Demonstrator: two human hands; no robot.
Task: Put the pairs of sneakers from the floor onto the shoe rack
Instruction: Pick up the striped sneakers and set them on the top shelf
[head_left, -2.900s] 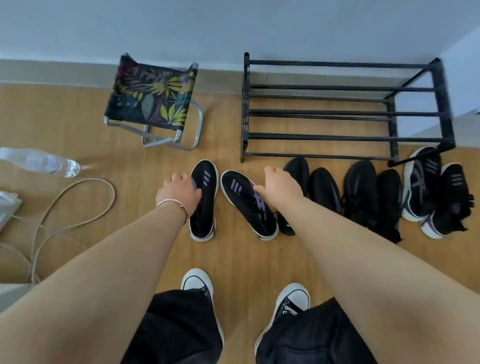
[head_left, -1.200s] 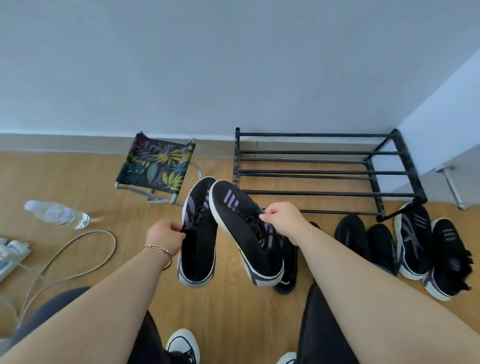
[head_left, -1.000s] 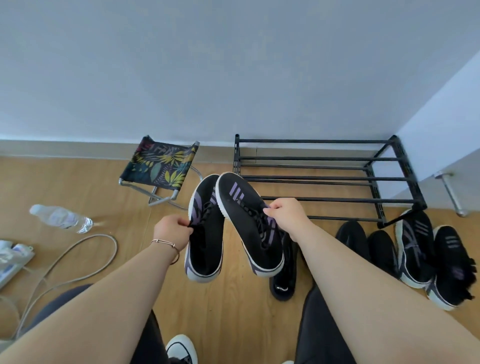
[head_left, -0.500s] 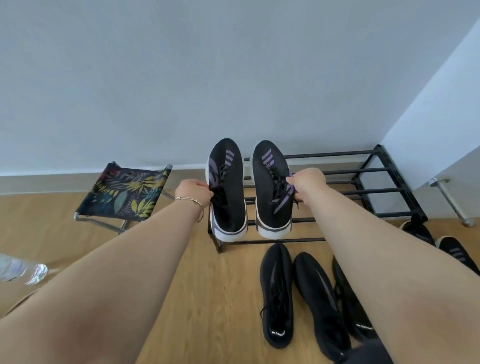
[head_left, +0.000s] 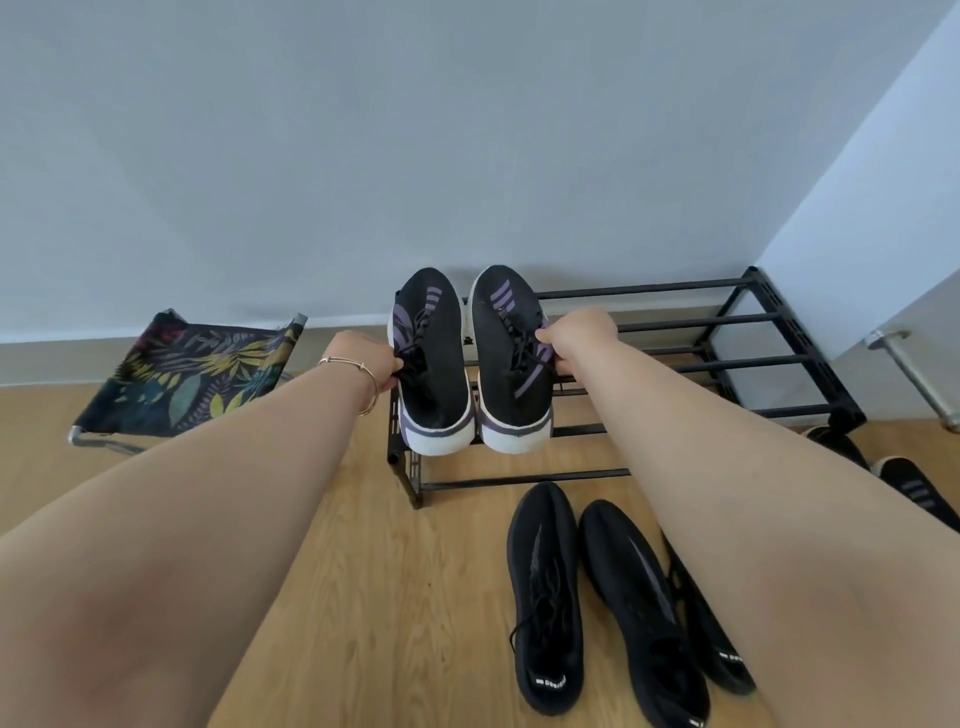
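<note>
leafy printed fabric covers a folding stool (head_left: 192, 374) at far left, standing on the wood floor (head_left: 395, 597) against the wall. just right of it the left hand (head_left: 366, 361), a thin bracelet (head_left: 358, 371) on its wrist, has its fingers clamped on the laces and tongue of the left sneaker (head_left: 431, 364), black with purple stripes and a white sole. touching that shoe's side is the right sneaker (head_left: 511, 358) of the same pair, and the right hand (head_left: 579, 338) has its fingers clamped on its laced opening. both shoes point toes toward the wall, heels toward the person, at the left end of the black metal rack (head_left: 727, 358), over its upper bars. whether they already rest on the bars or hang just above them i cannot tell.

below the rack, on the floor, lies a pair of all-black sneakers (head_left: 545, 597) side by side, heels nearest the camera. a third black shoe (head_left: 706, 644) shows just beside them, partly hidden by the right forearm. at far right, past that arm, parts of two more dark sneakers (head_left: 914, 488) sit on the floor near the rack's right end.
</note>
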